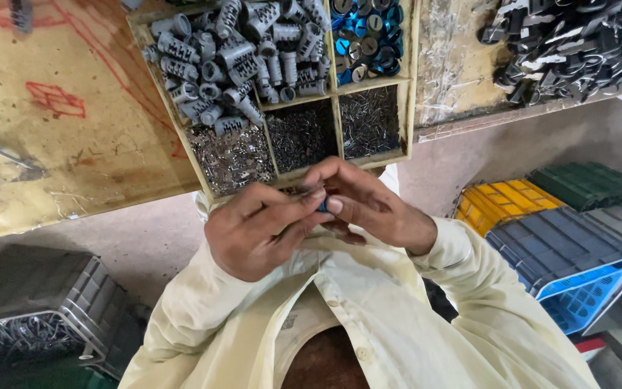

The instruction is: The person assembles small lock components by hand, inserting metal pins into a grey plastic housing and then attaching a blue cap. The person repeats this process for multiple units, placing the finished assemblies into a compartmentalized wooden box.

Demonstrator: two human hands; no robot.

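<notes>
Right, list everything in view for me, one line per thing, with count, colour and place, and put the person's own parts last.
Wooden divided tray: one, pale wood, top centre on the bench.
Ribbed metal cylinders: many, grey, tray's large upper-left compartment.
Round blue and silver caps: many, upper-right compartment.
Small metal pins: many, silver to dark, three lower compartments.
Black and silver flat parts: a heap, top right.
Plastic crates: several, yellow, green, grey and blue, at right.
Grey crate: one, lower left.
Small blue part: one, between the fingertips.
Cream sleeves: two.
Hands: left, right, meeting below the tray.
</notes>
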